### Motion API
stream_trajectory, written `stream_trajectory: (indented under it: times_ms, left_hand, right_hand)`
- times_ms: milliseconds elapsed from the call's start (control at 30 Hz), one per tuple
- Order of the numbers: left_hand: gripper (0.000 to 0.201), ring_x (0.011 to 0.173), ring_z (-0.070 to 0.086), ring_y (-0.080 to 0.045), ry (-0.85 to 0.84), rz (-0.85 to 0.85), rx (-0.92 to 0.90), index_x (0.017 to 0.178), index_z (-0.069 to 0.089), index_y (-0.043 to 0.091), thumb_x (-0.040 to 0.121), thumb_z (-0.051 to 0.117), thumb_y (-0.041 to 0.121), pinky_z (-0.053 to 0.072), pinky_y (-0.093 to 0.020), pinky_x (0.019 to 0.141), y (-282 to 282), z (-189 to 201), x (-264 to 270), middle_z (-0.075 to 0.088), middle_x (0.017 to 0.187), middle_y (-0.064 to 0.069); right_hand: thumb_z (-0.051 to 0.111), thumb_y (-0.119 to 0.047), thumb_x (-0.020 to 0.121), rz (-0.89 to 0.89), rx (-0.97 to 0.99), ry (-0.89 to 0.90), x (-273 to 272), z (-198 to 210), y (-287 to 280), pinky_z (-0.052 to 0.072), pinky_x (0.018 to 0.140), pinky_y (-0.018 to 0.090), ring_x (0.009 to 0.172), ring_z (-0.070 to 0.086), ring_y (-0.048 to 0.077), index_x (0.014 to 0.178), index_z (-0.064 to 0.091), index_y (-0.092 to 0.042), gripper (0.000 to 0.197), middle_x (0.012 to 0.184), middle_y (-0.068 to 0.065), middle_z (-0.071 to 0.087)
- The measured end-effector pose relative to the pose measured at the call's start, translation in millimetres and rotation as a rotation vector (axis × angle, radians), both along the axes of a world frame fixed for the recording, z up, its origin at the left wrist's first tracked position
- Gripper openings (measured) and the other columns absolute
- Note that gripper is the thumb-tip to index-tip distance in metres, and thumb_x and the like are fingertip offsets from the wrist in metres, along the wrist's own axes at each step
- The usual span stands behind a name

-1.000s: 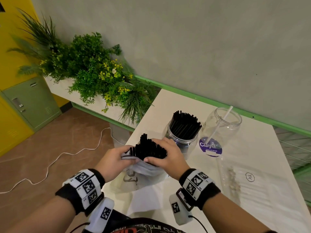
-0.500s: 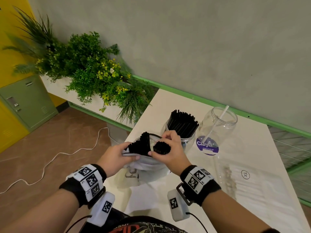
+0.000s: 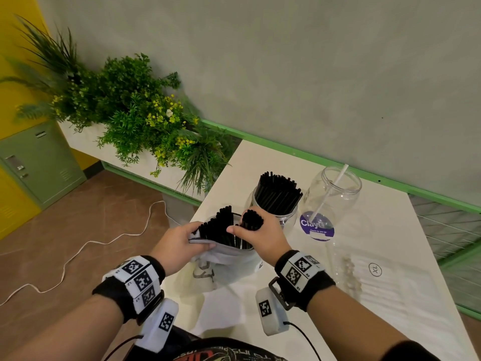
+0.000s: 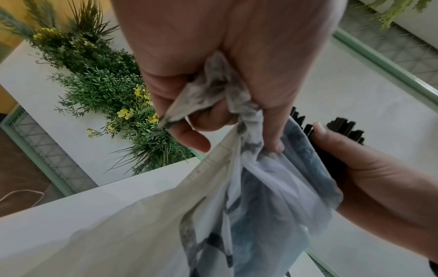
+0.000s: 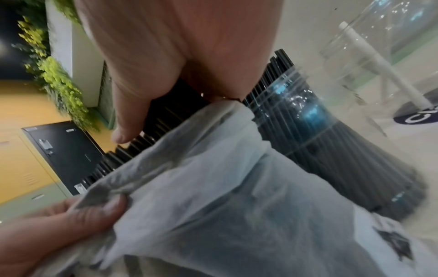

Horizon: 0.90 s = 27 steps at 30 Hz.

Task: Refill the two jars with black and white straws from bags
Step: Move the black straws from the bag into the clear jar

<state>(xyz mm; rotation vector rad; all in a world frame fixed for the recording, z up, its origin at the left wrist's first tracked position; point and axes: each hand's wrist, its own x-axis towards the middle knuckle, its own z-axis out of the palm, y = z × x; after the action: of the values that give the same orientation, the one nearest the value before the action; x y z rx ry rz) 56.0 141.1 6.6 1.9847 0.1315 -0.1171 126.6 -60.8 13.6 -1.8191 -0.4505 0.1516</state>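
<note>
The right hand (image 3: pixel 256 237) grips a bundle of black straws (image 3: pixel 251 219) at the mouth of the bag (image 3: pixel 223 259), while the left hand (image 3: pixel 177 243) pinches the bag's crumpled edge. Just beyond, on the table (image 3: pixel 390 230), stand the black-straw jar (image 3: pixel 276 201) and the clear jar (image 3: pixel 330 201) holding one white straw (image 3: pixel 331 192).

left hand (image 4: pixel 220 61) bunching bag (image 4: pixel 237 196), right hand (image 4: pixel 369 180) gripping black straws (image 4: pixel 343 129)
</note>
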Motion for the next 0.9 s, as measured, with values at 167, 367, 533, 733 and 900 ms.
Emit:
stream_trajectory:
  times_ms: [167, 367, 533, 733, 900]
  left_hand:
    - [0.026, 0.085, 0.066, 0.002, 0.001, 0.0, 0.07, 0.104, 0.068, 0.032, 0.08, 0.075, 0.021, 0.054, -0.028, 0.081, -2, -3, -3, 0.074, 0.09, 0.013]
    - [0.025, 0.081, 0.065, 0.005, 0.005, 0.014, 0.095, 0.103, 0.067, 0.032, 0.081, 0.074, 0.022, 0.053, -0.022, 0.076, -3, -5, -4, 0.073, 0.089, 0.013]
    - [0.022, 0.081, 0.064, 0.006, -0.006, 0.009, 0.093, 0.099, 0.067, 0.034, 0.082, 0.073, 0.022, 0.05, -0.02, 0.072, -5, -4, -3, 0.073, 0.087, 0.015]
    - [0.022, 0.079, 0.066, 0.003, -0.007, 0.025, 0.069, 0.099, 0.068, 0.033, 0.081, 0.074, 0.023, 0.052, -0.023, 0.073, -2, -5, 0, 0.074, 0.086, 0.014]
    - [0.019, 0.078, 0.068, -0.006, -0.008, 0.015, 0.034, 0.094, 0.069, 0.036, 0.081, 0.075, 0.024, 0.053, -0.029, 0.072, 0, -5, 4, 0.073, 0.085, 0.012]
  right_hand:
    - [0.083, -0.028, 0.073, -0.063, -0.037, 0.007, 0, -13, -2, 0.046, 0.068, 0.016, 0.07, 0.058, 0.002, 0.08, 0.059, -0.021, 0.026, 0.073, -0.008, 0.062]
    - [0.086, -0.022, 0.068, -0.055, -0.049, 0.019, -1, -15, -3, 0.049, 0.072, 0.015, 0.076, 0.062, 0.002, 0.085, 0.064, -0.018, 0.028, 0.078, -0.006, 0.066]
    - [0.089, -0.025, 0.063, -0.055, -0.121, -0.008, 2, -17, 0, 0.052, 0.071, 0.026, 0.078, 0.063, 0.017, 0.083, 0.067, -0.012, 0.032, 0.079, 0.007, 0.068]
    - [0.087, -0.02, 0.066, -0.052, -0.016, 0.085, 5, -9, 1, 0.045, 0.061, 0.02, 0.061, 0.053, 0.007, 0.067, 0.059, -0.014, 0.029, 0.062, -0.004, 0.056]
    - [0.082, -0.019, 0.073, -0.008, 0.06, 0.046, 3, 21, -3, 0.047, 0.068, 0.02, 0.068, 0.059, 0.01, 0.074, 0.063, -0.002, 0.026, 0.068, 0.003, 0.062]
